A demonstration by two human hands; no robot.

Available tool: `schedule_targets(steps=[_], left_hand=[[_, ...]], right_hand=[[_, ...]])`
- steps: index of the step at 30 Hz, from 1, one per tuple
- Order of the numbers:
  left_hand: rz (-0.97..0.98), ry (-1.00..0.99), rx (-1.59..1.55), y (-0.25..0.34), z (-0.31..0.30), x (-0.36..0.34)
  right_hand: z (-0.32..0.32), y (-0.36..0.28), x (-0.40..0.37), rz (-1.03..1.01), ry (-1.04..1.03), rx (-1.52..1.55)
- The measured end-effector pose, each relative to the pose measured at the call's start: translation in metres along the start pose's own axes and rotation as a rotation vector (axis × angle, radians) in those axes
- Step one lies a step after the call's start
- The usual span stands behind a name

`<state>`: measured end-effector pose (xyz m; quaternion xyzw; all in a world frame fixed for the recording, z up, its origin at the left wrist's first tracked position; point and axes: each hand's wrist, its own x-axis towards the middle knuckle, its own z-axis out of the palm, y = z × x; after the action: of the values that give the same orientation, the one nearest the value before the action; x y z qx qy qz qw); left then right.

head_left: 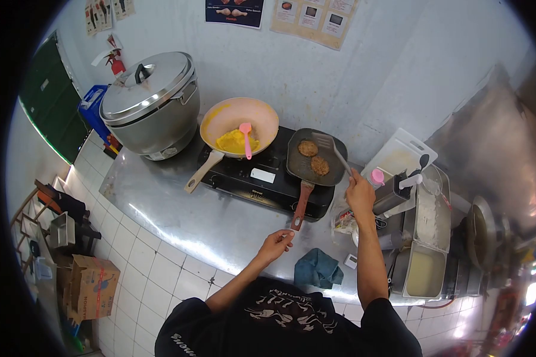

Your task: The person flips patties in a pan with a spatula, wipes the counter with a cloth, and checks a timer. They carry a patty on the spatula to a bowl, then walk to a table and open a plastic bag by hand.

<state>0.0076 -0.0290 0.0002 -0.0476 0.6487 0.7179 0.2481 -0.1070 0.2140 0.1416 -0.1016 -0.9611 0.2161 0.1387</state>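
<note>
- A cardboard box (pixel 92 285) sits on the floor at the far left, well apart from the cooking.
- A big lidded pot (pixel 152 101) stands on the steel counter (pixel 178 208), just beside the stove (pixel 262 181).
- On the stove's left burner is a round pan (pixel 220 116) with yellow egg (pixel 235 143) and a pink spatula (pixel 246 138) lying in it. Neither hand is on it. If that burner is lit, the egg could overcook. Its handle juts out toward the counter edge, where a forearm could catch it.
- The left hand (pixel 277 241) has its fingers pinched together on the very tip of the red handle (pixel 301 205). That looks like a light hold, so the pan could twist or slide off the burner if pushed from the other side.
- The flat pan (pixel 304 172) sits on the right burner, holding two patties (pixel 307 147) just beside each other.
- A blue cloth (pixel 317 268) lies on the counter near the person, below the red handle.
- The right hand (pixel 358 193) is wrapped shut around the metal spatula (pixel 326 143), whose blade rests at the pan's far edge next to the upper patty. A hard or steep push could break a patty or shove it over the low rim.
- A pink-capped bottle (pixel 377 177) stands close to the right wrist, where a swing of the arm could knock it.
</note>
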Motion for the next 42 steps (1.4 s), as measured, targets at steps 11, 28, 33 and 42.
schedule_targets(steps=[11, 28, 33, 42], left_hand=[[0.023, -0.009, -0.018, 0.011, 0.004, 0.005], [0.008, -0.005, -0.042, 0.006, 0.005, 0.002], [0.026, -0.018, -0.022, 0.003, 0.009, 0.004], [-0.011, -0.006, 0.010, 0.003, 0.007, -0.003]], right_hand=[[0.031, -0.006, 0.016, -0.046, 0.037, -0.050], [-0.029, 0.019, -0.017, -0.019, 0.039, -0.049], [-0.030, 0.035, -0.032, -0.002, 0.004, -0.070], [-0.024, -0.002, -0.031, 0.002, 0.067, 0.054]])
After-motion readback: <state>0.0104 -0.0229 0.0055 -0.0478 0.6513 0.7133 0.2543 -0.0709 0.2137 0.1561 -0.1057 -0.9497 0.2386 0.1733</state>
